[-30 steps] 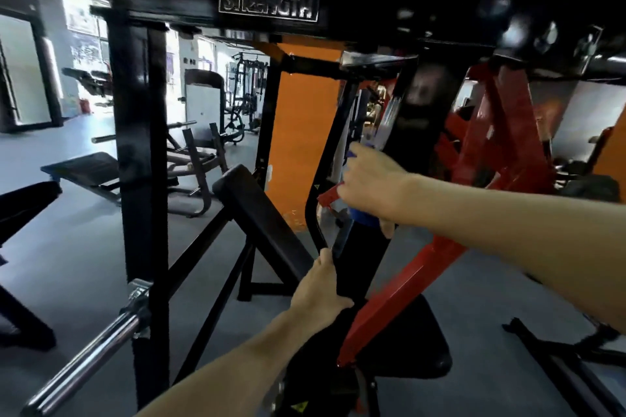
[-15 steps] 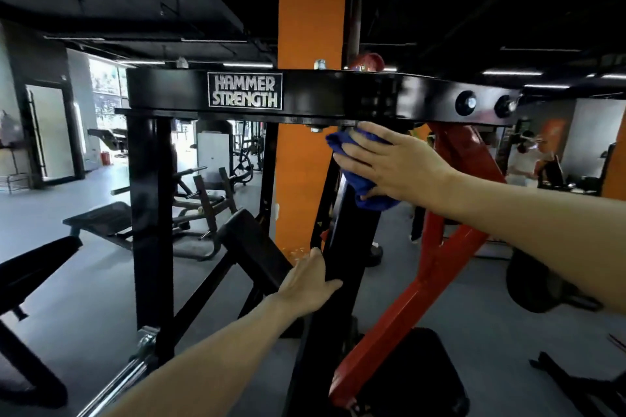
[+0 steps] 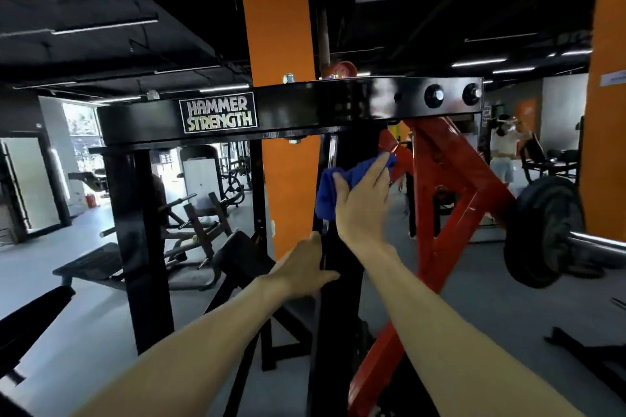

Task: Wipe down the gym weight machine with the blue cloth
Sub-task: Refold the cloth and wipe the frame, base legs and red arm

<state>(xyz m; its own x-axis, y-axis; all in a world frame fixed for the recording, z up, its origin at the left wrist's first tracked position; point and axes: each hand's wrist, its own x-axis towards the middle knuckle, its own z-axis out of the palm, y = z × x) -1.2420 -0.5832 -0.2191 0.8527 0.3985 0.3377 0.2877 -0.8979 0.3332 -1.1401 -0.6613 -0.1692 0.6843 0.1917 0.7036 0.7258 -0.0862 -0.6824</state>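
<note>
Right hand, fingers flat, presses cloth on the upright black post, lower than before. Left hand still grips the post.

Orange pillar, grey floor, black ceiling.

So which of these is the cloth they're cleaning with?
Find the black crossbeam with the Hammer Strength plate. Just below its middle a black upright post drops down, and the right hand presses the blue cloth against it. It is the only blue, soft thing among black and red steel.
</note>
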